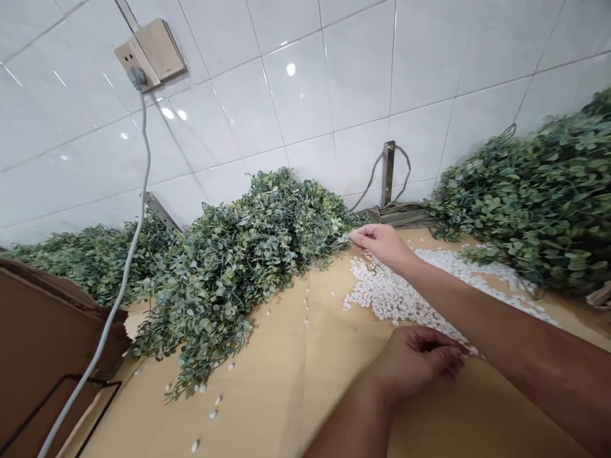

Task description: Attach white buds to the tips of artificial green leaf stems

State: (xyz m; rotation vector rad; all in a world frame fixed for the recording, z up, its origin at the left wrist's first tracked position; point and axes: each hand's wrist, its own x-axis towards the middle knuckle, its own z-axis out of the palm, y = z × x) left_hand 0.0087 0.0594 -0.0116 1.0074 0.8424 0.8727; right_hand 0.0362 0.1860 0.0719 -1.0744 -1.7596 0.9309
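Observation:
My right hand [379, 245] reaches across to the near end of a heap of artificial eucalyptus greenery [267, 235]. Its thumb and finger are pinched at the tip of a leafy sprig [344, 238] there. Below it, my left hand [422, 359] is closed, palm side turned inward, with its fingertips beside a loose pile of small white plastic pieces [386, 292]. Whatever those left fingers hold, if anything, is hidden or too small to make out. My right forearm passes over part of the white pile.
A second greenery heap [534, 197] lies at the right. A brown cardboard box [48, 343] and a hanging grey cable [126, 273] are at left. Stray white pieces dot the tan tabletop [286, 381]. Metal brackets [388, 175] stand against the tiled wall [353, 76].

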